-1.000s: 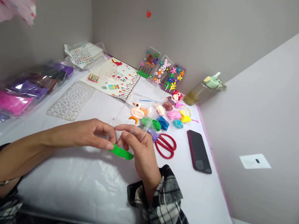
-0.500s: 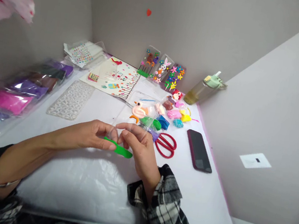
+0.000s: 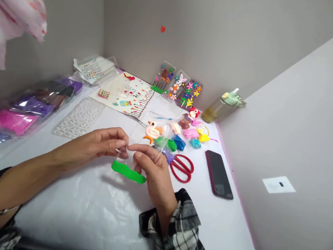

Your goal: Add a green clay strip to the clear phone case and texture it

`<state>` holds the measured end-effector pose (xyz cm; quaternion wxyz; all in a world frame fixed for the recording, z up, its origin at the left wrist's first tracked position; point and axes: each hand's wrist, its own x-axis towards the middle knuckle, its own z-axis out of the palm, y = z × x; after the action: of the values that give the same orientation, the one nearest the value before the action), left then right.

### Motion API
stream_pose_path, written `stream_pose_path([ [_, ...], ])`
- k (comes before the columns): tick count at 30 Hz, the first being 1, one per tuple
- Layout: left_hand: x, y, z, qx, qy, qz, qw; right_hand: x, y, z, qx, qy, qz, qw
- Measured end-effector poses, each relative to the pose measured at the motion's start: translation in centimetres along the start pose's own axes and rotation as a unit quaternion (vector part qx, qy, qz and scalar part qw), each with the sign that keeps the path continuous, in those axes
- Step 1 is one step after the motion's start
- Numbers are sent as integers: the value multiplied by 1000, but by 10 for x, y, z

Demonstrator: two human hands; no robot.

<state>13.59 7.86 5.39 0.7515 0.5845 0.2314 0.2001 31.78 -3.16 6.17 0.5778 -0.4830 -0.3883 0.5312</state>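
A clear phone case (image 3: pixel 134 147) is held up between my two hands, tilted over the table. A pale duck with orange beak and feet (image 3: pixel 152 131) shows on its upper part, and a wavy strip of green clay (image 3: pixel 128 172) runs along its lower end. My left hand (image 3: pixel 109 143) grips the case's left edge between thumb and fingers. On the other side my right hand (image 3: pixel 154 166) holds the right edge, its index finger stretched across the case and the thumb bent below. Part of the case's right side is hidden behind that hand.
Red-handled scissors (image 3: pixel 181 169) and a phone (image 3: pixel 219 174) lie to the right. Several clay packets (image 3: pixel 190 133) sit beyond my right hand. Decorated cases (image 3: pixel 177 85) lean at the wall beside a bottle (image 3: pixel 219 107). Bagged clay (image 3: pixel 13 121) and a textured clear case (image 3: pixel 78 118) lie left.
My left thumb has come off the green strip and sits higher, at the case's left edge. The green strip is now fully exposed. The camera view has tipped slightly upward.
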Motion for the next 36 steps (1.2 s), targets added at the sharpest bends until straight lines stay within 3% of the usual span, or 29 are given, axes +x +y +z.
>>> stream_pose_path([
  [10, 1, 4, 5, -49, 115, 58, 991, 2, 1, 2, 66, -12, 67, 995],
  [16, 0, 1, 10, -48, 166, 81, 982, 3, 1, 2, 33, -11, 46, 998],
  [29, 1, -4, 17, -42, 164, 94, 981, 6, 11, 2, -14, 28, 53, 998],
  [36, 0, -2, 16, -42, 190, 91, 977, 5, 7, 3, 33, 16, 56, 998],
])
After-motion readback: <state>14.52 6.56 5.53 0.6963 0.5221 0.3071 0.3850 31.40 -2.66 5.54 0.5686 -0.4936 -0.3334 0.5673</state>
